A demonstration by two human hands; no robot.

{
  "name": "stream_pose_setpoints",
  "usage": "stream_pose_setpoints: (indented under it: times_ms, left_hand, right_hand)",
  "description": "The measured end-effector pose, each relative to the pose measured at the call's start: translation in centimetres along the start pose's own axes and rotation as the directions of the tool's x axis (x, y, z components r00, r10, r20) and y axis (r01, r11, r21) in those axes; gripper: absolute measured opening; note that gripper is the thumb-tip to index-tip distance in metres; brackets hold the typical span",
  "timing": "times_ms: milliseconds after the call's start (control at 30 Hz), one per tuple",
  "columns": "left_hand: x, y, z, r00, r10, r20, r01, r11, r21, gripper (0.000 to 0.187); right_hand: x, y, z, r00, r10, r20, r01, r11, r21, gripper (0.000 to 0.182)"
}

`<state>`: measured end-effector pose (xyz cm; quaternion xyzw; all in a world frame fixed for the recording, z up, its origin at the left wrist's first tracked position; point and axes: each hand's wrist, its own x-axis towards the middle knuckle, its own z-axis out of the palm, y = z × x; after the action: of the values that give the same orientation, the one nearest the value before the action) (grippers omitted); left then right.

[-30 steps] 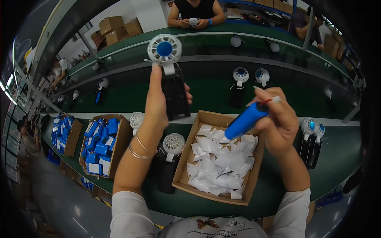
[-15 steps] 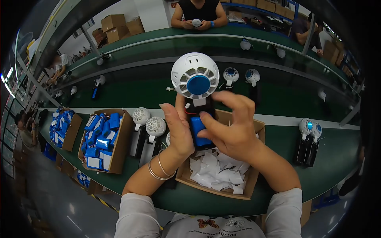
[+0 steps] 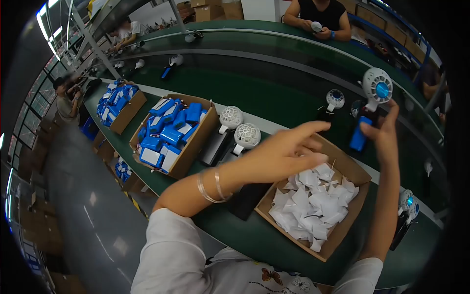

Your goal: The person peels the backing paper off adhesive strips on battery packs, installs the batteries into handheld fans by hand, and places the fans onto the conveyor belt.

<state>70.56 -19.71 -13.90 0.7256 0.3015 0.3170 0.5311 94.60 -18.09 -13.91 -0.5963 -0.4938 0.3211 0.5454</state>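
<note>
In my right hand (image 3: 385,130), held out over the dark green belt on the right, is a white handheld fan (image 3: 377,84) with a blue centre. A blue battery pack (image 3: 361,133) lies in its dark, uncovered handle, the fingers closed around it. My left hand (image 3: 301,149) is apart from the fan, its fingers spread and a little blurred, holding nothing. Below it stands a cardboard box of white paper scraps (image 3: 316,201). Two white fans with lattice fronts (image 3: 246,135) lie on the green bench, left of my left hand.
Cardboard boxes of blue battery packs (image 3: 171,134) stand along the bench at left. More fans (image 3: 335,99) lie on the belt, and two with blue centres (image 3: 407,200) lie at far right. Across the belt a person (image 3: 320,19) holds a white fan head. Others work at upper left.
My right hand has carried the fan with its battery pack away to the right, over the belt. My left hand has let go of it. The view has turned left.
</note>
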Motion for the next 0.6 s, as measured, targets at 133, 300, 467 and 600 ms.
stream_pose_setpoints:
  times_ms: [133,300,467,600]
  left_hand:
    - [-2.4,1.2,-13.4,0.887,0.228,-0.403,0.348,0.244,0.905,0.026]
    - [-6.2,-2.4,-26.9,0.653,-0.290,-0.699,0.684,-0.171,0.709,0.038]
    - [-6.3,-3.6,-27.5,0.669,-0.219,-0.711,0.693,-0.164,0.702,0.034]
    - [-6.1,-7.7,-29.2,0.784,-0.023,-0.620,0.591,-0.276,0.758,0.024]
  right_hand:
    - [8.0,11.8,-8.3,0.977,0.135,-0.167,-0.184,0.929,-0.321,0.062]
    - [10.7,21.7,-11.8,0.974,0.095,-0.204,-0.195,0.809,-0.555,0.048]
    - [8.4,14.0,-8.0,0.966,-0.207,-0.157,0.034,0.700,-0.714,0.035]
    - [4.0,8.4,-5.8,0.935,-0.354,0.024,0.322,0.818,-0.476,0.028]
